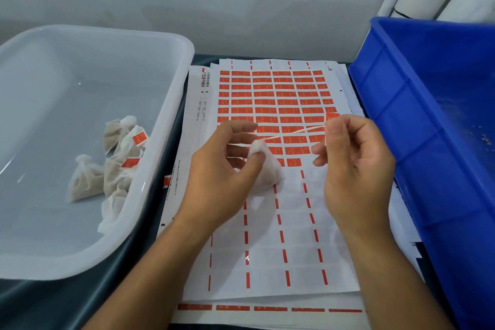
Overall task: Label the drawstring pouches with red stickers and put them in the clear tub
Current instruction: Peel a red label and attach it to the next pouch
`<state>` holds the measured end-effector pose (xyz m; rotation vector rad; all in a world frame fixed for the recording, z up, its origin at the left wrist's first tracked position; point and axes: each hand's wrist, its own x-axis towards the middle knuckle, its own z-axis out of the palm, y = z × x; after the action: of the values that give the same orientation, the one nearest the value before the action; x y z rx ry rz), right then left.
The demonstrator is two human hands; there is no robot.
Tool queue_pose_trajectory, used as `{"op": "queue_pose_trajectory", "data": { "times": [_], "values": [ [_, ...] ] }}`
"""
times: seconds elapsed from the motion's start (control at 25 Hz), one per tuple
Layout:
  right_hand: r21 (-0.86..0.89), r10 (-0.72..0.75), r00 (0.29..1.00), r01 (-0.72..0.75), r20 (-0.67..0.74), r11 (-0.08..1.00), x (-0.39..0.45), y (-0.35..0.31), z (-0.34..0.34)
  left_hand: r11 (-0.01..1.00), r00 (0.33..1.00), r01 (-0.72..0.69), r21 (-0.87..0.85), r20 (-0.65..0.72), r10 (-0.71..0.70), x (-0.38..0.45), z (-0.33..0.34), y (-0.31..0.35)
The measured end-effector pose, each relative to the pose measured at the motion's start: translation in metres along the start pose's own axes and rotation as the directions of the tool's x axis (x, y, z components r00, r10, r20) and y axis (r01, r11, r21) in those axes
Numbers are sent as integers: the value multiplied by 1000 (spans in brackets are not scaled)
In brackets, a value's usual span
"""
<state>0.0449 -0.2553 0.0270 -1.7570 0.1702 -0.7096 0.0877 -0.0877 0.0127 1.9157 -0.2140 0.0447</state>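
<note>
My left hand [227, 169] pinches the gathered top of a small white drawstring pouch [269, 169] above the sticker sheet [267, 104]. Its string [292, 133] runs taut up to my right hand [353, 161], which grips the string's end. A red sticker [332, 116] pokes out above the right thumb and forefinger. The sheet's upper half carries rows of red stickers; its lower half is peeled bare. The clear tub [171, 104] stands at the left. Several labelled pouches [117, 158] lie inside it, near its right wall.
A blue plastic crate [428, 120] stands tilted at the right, close to my right hand. More sticker sheets are stacked under the top one. A loose red sticker [166, 181] lies by the tub's right edge. A grey wall rises behind the table.
</note>
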Motion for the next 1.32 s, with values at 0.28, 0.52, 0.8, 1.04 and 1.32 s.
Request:
{"op": "queue_pose_trajectory", "data": {
  "times": [0.28, 0.52, 0.8, 1.04, 1.32],
  "values": [
    [234, 12, 997, -30, 78, 972, -2, -11, 2, 979, 998, 29, 200, 55, -41, -3, 0, 0],
    [429, -9, 957, -121, 289, 895, -8, -21, 4, 980, 968, 139, -144, 228, -104, -5, 4, 10],
    [303, 48, 835, -252, 549, 919, -10, -17, 7, 662, 896, 442, -605, 278, -345, 1, -5, 11],
    [104, 107, 841, -189, 530, 977, -8, -9, 8, 786, 895, 442, -432, 154, -419, 5, -6, 11],
    [32, 238, 913, -263, 330, 964, -1, 2, 6, 823, 891, 451, -345, 230, -392, 8, -18, 14]
  ]
}}
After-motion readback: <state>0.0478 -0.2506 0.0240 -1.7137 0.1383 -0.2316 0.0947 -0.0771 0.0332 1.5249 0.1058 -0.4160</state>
